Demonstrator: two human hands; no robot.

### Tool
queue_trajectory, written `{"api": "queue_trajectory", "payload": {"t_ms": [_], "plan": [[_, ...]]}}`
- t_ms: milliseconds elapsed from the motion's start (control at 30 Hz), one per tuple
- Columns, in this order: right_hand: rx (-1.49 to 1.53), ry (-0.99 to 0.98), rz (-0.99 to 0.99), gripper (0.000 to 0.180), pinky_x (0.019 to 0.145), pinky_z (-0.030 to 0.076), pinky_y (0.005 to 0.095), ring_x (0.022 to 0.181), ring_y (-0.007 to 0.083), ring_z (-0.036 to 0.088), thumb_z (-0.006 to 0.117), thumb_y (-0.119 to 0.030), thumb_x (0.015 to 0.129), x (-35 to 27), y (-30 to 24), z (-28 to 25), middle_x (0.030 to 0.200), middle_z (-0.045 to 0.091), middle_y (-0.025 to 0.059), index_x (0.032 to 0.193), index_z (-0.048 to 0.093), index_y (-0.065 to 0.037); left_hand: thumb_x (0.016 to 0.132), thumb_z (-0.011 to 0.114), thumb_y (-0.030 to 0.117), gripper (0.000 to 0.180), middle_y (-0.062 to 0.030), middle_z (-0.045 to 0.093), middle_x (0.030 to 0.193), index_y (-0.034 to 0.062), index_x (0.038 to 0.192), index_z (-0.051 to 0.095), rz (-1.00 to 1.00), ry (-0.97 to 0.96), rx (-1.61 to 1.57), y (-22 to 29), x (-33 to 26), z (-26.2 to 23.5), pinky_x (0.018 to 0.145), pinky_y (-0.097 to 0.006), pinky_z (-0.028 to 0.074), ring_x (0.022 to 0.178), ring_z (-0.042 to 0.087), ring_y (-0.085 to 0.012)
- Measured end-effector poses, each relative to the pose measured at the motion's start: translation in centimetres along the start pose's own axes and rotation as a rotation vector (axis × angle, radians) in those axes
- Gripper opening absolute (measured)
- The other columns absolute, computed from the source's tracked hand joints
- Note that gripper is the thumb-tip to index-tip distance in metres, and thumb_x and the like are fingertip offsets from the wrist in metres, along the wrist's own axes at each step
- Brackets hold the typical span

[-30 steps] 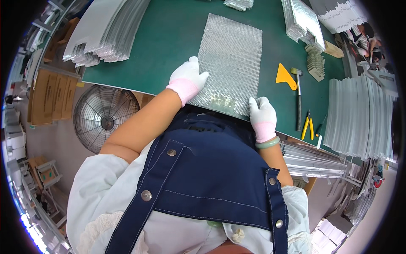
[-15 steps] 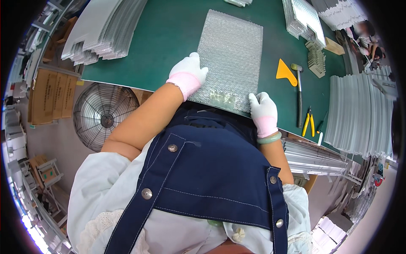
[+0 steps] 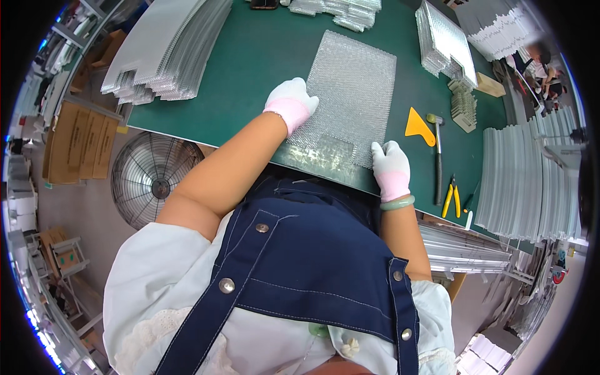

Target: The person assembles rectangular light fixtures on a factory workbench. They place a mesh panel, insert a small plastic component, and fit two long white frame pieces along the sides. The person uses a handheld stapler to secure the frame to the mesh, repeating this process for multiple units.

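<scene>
A silvery honeycomb mesh sheet (image 3: 353,87) with a notch in its near edge lies flat on the green worktable (image 3: 250,56). At the sheet's left side, my left hand (image 3: 292,102), in a white glove with a pink cuff, is closed on the edge, thumb toward the mesh. My right hand (image 3: 390,167), gloved the same way, has its thumb and fingers closed at the near right corner. The fingertips of both hands are partly hidden. Between the sheet and the table's front edge runs a shiny strip (image 3: 325,164).
Right of the sheet lie a yellow scraper (image 3: 419,127), a hammer (image 3: 439,156) and yellow-handled pliers (image 3: 451,199). Stacks of silvery panels stand at the left (image 3: 169,50), far right (image 3: 445,44) and right edge (image 3: 525,178). A floor fan (image 3: 159,181) stands below the table's left side.
The sheet has shifted rightward on the table, and its near edge is farther from the table's front edge, exposing more of the shiny strip. Both hands have stayed at its edges.
</scene>
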State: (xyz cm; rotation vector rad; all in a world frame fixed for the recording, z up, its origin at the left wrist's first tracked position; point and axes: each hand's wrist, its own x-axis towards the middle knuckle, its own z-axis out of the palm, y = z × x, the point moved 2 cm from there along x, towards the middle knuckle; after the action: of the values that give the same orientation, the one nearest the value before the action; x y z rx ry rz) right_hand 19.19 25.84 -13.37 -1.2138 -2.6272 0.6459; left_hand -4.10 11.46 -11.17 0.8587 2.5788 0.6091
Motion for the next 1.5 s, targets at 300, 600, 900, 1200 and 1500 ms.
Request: {"api": "queue_trajectory", "payload": {"t_ms": [300,600,900,1200,1500], "plan": [[-0.330,-0.149,0.118,0.057,0.078,0.053,0.0482,0.089,0.0401,0.069,0.063,-0.056,0.090,0.3,-1.7,-2.4,0.089,0.071,0.0211,0.099,0.062,0.000,0.074,0.078,0.039,0.060,-0.0255,0.067,0.108,-0.0043,0.111,0.061,0.101,-0.079,0.020,-0.8,-0.9,-0.1,0.094,-0.043,0.051,0.105,0.065,-0.0394],[-0.147,-0.025,0.009,0.054,0.077,0.054,0.0467,0.087,0.0417,0.069,0.068,-0.049,0.089,0.2,-0.7,-0.3,0.085,0.069,0.0244,0.101,0.058,0.003,0.071,0.078,0.040,0.065,-0.0270,0.060,0.120,-0.0041,0.115,0.061,0.082,-0.132,-0.030,-0.7,-1.0,0.3,0.096,-0.042,0.052,0.109,0.063,-0.0394],[-0.216,-0.171,0.042,0.064,0.077,0.055,0.0439,0.087,0.0388,0.068,0.076,-0.055,0.080,0.0,-2.5,-1.5,0.089,0.069,0.0221,0.102,0.057,0.002,0.072,0.081,0.040,0.065,-0.0217,0.065,0.112,-0.0011,0.119,0.060,0.108,0.035,0.169,0.2,-2.1,0.0,0.092,-0.043,0.053,0.106,0.064,-0.0378],[-0.212,0.076,-0.600,0.015,0.067,0.050,0.0435,0.076,0.0312,0.061,0.066,-0.018,0.084,-4.2,-2.5,0.3,0.081,0.060,0.0100,0.097,0.064,-0.010,0.090,0.059,0.015,0.019,-0.0177,0.057,0.101,0.0018,0.103,0.056,0.662,-0.010,0.128,-0.3,-10.2,1.7,0.083,-0.045,0.050,0.094,0.060,-0.0363],[0.004,-0.193,-0.622,0.029,0.078,0.054,0.0378,0.088,0.0278,0.066,0.069,-0.030,0.086,3.0,-0.7,-3.6,0.090,0.065,0.0110,0.103,0.070,-0.006,0.084,0.067,0.034,0.039,-0.0174,0.055,0.090,-0.0043,0.086,0.063,0.646,-0.094,0.505,2.2,-10.3,3.2,0.073,-0.044,0.048,0.086,0.060,-0.0325]]}}
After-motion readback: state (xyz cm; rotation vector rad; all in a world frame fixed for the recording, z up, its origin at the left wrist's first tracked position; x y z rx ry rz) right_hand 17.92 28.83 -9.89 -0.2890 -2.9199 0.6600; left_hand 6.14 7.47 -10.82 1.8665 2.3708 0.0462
